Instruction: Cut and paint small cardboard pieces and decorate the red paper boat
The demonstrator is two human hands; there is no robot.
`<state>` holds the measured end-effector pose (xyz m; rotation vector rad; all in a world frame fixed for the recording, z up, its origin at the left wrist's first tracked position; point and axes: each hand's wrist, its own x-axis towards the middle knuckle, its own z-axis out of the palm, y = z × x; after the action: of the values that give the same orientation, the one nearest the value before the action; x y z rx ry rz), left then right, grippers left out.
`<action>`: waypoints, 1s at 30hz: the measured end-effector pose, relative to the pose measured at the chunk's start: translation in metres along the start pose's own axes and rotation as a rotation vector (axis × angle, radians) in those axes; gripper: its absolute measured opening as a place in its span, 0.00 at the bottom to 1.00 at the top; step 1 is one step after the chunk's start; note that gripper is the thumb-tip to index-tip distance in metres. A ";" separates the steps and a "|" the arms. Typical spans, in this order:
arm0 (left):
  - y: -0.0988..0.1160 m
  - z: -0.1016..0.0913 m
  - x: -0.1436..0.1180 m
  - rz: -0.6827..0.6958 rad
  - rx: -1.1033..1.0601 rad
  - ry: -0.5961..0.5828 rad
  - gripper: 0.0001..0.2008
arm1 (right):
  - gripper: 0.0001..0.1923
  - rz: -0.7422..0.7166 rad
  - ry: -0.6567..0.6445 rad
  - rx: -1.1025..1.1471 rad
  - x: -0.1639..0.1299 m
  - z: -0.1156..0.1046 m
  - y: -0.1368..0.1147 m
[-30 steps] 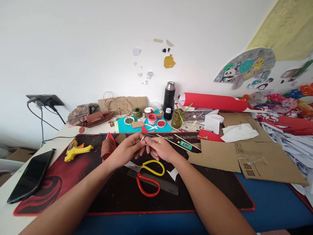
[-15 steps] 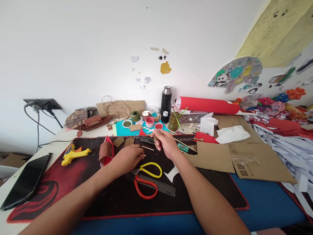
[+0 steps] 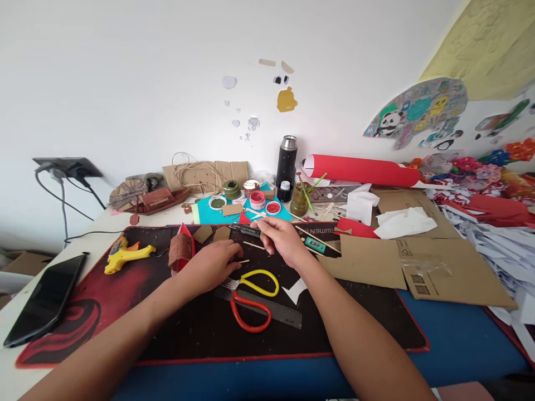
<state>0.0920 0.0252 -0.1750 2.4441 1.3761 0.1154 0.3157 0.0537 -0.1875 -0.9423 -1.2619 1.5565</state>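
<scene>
A short wooden stick point(image 3: 243, 260) is pinned on the black mat point(image 3: 200, 328) under the closed fingers of the left hand point(image 3: 213, 264), while the right hand point(image 3: 281, 236) hovers loosely curled, seemingly empty, over another stick point(image 3: 253, 245); it is best pinched mid-length.

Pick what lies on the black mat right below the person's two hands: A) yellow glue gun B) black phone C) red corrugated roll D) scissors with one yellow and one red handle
D: the scissors lie on the mat just below the left hand and right hand, partly over a dark ruler.
</scene>
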 end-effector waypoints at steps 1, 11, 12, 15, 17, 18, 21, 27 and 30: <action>0.001 0.000 0.000 0.002 -0.002 -0.003 0.04 | 0.24 0.002 0.001 -0.003 0.000 0.000 0.001; -0.007 -0.002 0.008 0.031 -0.040 0.087 0.10 | 0.18 -0.024 -0.038 -0.008 -0.004 0.009 -0.003; -0.008 -0.003 0.012 0.036 -0.045 0.111 0.11 | 0.17 -0.033 -0.058 0.003 -0.006 0.010 -0.007; -0.005 -0.016 0.028 0.051 -0.099 0.128 0.15 | 0.15 -0.050 -0.185 0.072 -0.013 0.014 -0.018; -0.001 -0.034 0.041 0.051 -0.159 0.123 0.17 | 0.14 -0.056 -0.287 0.120 -0.017 0.014 -0.024; 0.001 -0.046 0.048 0.054 -0.186 0.132 0.18 | 0.14 -0.053 -0.332 0.139 -0.018 0.014 -0.025; 0.012 -0.087 0.067 -0.097 -0.191 0.330 0.23 | 0.14 -0.029 -0.395 0.138 -0.017 0.012 -0.022; 0.068 -0.115 0.103 0.176 -0.074 0.327 0.20 | 0.14 0.041 -0.380 -0.086 -0.015 0.017 -0.017; 0.113 -0.100 0.121 0.450 0.049 0.239 0.16 | 0.12 0.038 -0.388 -0.154 -0.017 0.019 -0.019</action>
<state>0.2253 0.0981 -0.0556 2.8137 0.8926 0.4987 0.3069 0.0337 -0.1649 -0.7835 -1.6622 1.7477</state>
